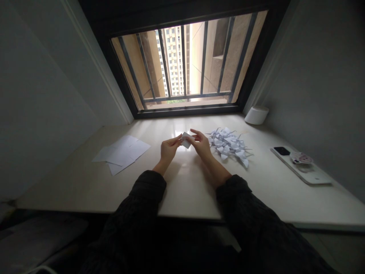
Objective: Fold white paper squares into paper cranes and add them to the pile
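A small folded square of white paper (186, 140) is held up between my two hands, turned so that it looks like a diamond. My left hand (170, 147) pinches its left corner between thumb and fingers. On the other side, my right hand (202, 143) grips the right part with the thumb, its index finger raised away from the paper. Just right of my right hand lies a heap of folded white paper cranes (228, 144). Several flat white paper sheets (128, 150) overlap on the left.
The pale windowsill counter (188, 190) carries everything. At the right lies a white phone (302, 167) with a cartoon grip on its back. A white rounded object (256, 115) stands in the back right corner, near the barred window (185, 64).
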